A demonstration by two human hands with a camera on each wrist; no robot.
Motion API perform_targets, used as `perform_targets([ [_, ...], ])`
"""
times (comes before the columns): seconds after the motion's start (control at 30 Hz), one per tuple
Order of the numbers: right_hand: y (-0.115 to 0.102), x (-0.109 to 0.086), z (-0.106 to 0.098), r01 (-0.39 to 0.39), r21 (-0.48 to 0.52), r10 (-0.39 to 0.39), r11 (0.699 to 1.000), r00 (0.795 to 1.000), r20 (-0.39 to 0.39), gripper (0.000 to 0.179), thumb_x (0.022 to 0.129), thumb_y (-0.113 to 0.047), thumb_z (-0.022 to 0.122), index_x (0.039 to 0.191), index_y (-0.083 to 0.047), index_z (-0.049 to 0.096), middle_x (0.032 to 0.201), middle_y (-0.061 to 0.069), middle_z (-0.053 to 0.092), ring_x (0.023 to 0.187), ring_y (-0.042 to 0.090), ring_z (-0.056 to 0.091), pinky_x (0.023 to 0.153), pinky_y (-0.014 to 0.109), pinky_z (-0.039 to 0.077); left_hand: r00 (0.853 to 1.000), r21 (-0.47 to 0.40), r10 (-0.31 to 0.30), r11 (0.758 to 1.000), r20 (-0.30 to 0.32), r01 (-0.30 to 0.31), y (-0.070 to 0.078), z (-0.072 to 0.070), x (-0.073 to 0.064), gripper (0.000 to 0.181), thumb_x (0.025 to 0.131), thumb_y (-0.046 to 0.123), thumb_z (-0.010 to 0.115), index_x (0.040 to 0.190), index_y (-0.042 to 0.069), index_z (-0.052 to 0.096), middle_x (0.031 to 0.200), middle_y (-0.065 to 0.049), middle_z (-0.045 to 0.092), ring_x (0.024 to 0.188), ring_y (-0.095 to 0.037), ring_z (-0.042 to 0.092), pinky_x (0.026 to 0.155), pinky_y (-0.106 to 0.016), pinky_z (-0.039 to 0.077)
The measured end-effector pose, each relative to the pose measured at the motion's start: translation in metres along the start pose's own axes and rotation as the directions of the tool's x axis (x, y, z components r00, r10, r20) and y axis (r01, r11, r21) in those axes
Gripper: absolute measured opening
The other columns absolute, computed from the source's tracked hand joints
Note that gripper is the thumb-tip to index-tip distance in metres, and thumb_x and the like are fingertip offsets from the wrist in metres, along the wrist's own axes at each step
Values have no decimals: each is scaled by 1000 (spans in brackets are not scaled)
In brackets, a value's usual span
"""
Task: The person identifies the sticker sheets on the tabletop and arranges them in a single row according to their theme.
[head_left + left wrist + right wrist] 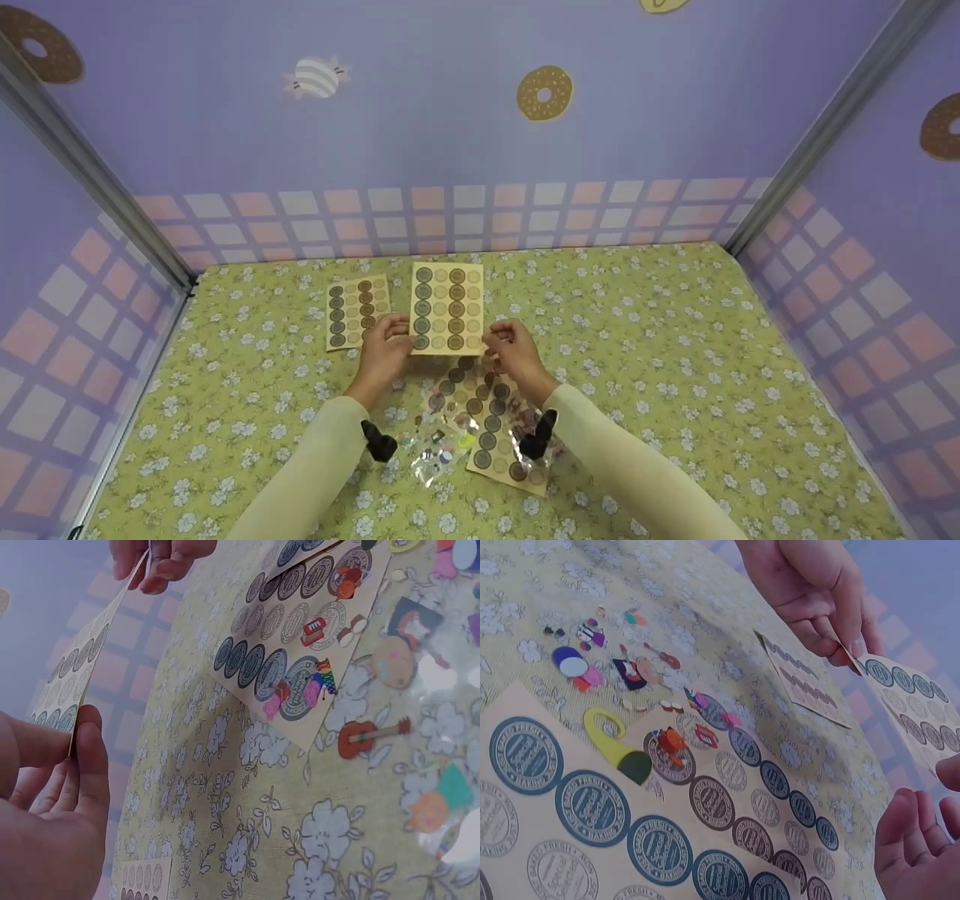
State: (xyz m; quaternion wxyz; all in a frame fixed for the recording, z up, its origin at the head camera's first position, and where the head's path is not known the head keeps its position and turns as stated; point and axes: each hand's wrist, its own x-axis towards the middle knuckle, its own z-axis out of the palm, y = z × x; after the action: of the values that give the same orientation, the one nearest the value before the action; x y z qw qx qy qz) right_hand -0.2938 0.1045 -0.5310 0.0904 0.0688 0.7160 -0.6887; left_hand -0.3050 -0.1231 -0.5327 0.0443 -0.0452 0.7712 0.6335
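Note:
My left hand pinches the lower left corner of a cream sheet of round seal stickers, held up off the table and tilted. Rows of dark teal, brown and pale circles cover it. Close to the sheet's lower right corner is my right hand; in the right wrist view its thumb and fingers stand apart. Below the hands lie more round-sticker sheets, overlapping. Partly over them is a clear, shiny film or bag with small colourful pictures, including a guitar and a yellow horn.
Another round-sticker sheet lies flat on the left, beside my left hand. A flowered yellow-green cloth covers the table. Purple walls with doughnut and checked prints enclose the back and both sides.

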Motion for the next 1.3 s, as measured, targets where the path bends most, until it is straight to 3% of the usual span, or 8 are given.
perform_targets([
  [0.13, 3, 1, -5, -5, -10, 5, 1000, 1000, -8, 37, 97, -20, 57, 126, -1, 46, 103, 7, 55, 90, 33, 58, 69, 45, 48, 1000, 38, 3, 999, -20, -3, -1, -3, 6, 36, 95, 10, 55, 131, 11, 53, 123, -13, 59, 111, -27, 60, 80, -30, 49],
  [0.33, 5, -5, -8, 79, -186, -73, 979, 997, 38, 29, 98, -19, 57, 121, -2, 51, 109, 9, 56, 101, 38, 56, 78, 47, 53, 998, 19, -36, 999, -54, 37, -9, -8, 11, 36, 97, 10, 53, 132, 13, 51, 125, -12, 56, 114, -27, 58, 87, -42, 51],
  [0.57, 4, -11, -8, 216, -442, -174, 871, 976, 134, 26, 95, -14, 60, 117, -1, 54, 114, 14, 56, 98, 23, 54, 82, 38, 50, 995, 86, -42, 995, -94, 51, -13, -14, 18, 37, 97, 9, 49, 134, 10, 49, 128, -13, 55, 121, -28, 54, 97, -43, 47],
  [0.8, 11, -11, -6, 243, -705, -174, 666, 970, 170, 32, 90, -23, 69, 114, -4, 59, 109, 11, 55, 97, 25, 59, 79, 39, 52, 993, 121, -51, 991, -102, 63, -10, -15, 23, 36, 98, 9, 48, 134, 9, 48, 127, -12, 53, 125, -29, 52, 99, -44, 46],
  [0.93, 15, -9, -4, 223, -782, -176, 582, 973, 147, 43, 86, -32, 73, 117, -5, 58, 107, 9, 54, 90, 21, 55, 75, 38, 48, 993, 127, -64, 989, -96, 76, -8, -16, 28, 37, 100, 8, 43, 137, 8, 45, 130, -12, 49, 127, -30, 49, 97, -44, 46],
  [1.1, 17, -5, -1, 187, -821, -159, 540, 980, 118, 58, 79, -41, 78, 121, -5, 57, 106, 10, 54, 88, 22, 52, 78, 41, 47, 989, 2, -104, 994, -104, 105, -9, -15, 33, 33, 102, 6, 34, 133, 7, 45, 116, -4, 44, 109, -19, 44, 86, -31, 40],
  [1.23, 18, 0, 0, 140, -826, -113, 547, 989, 93, 61, 78, -43, 78, 122, -7, 56, 103, 8, 53, 84, 21, 50, 74, 39, 46, 988, 22, -99, 994, -115, 103, -8, -12, 36, 31, 101, 6, 37, 132, 7, 46, 113, -3, 45, 104, -18, 45, 80, -29, 41],
  [1.3, 19, 3, 1, 128, -836, -104, 534, 991, 86, 58, 78, -43, 77, 119, -8, 56, 101, 8, 52, 83, 21, 49, 73, 39, 45, 990, 110, -76, 990, -120, 89, -8, -12, 36, 36, 100, 4, 40, 135, 7, 45, 121, -8, 49, 112, -22, 51, 83, -33, 48],
])
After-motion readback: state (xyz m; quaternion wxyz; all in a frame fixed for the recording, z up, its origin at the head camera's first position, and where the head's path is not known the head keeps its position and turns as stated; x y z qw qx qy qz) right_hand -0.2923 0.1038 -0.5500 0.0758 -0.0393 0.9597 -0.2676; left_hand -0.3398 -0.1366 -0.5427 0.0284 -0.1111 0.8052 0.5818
